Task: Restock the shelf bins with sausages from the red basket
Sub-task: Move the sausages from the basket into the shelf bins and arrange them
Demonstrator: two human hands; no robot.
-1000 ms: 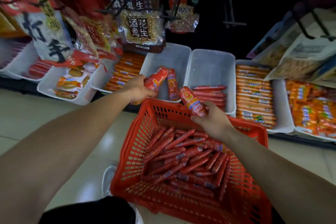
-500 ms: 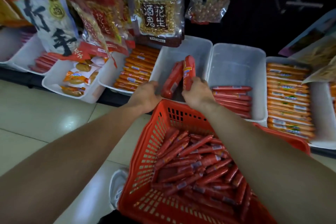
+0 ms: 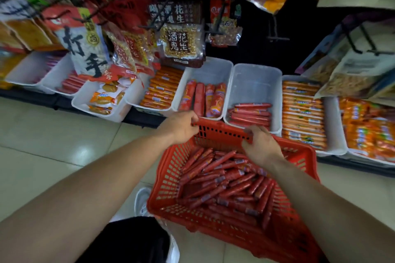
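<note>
Two hands are gripping the far rim of the basket [image 3: 171, 179]. The left hand [image 3: 181, 128] is pinching its far left corner with fingers curled over the edge, and the right hand [image 3: 261, 147] is clasping the same rim further right. Neither is holding a sausage.

Thin sausages [image 3: 224, 179] are lying heaped inside the basket, which is sitting just in front of the shelf. Beyond the rim, four thick sausages [image 3: 203, 100] are lying side by side in the middle bin [image 3: 211, 68], leaving its back half bare. The next bin [image 3: 256, 83] is holding a short stack of thin red sticks [image 3: 250, 113] at its front only.

As I judge it, the restocking is barely getting under way: most of the stock is waiting in the basket, and both bins are offering plenty of room.

Above, a peanut pack [image 3: 178, 42] is showing 酒鬼花生, the pack behind it is showing 花生, and a grey bag [image 3: 85, 55] is showing a large 手. The sausage wrappers are too blurred to read.
</note>
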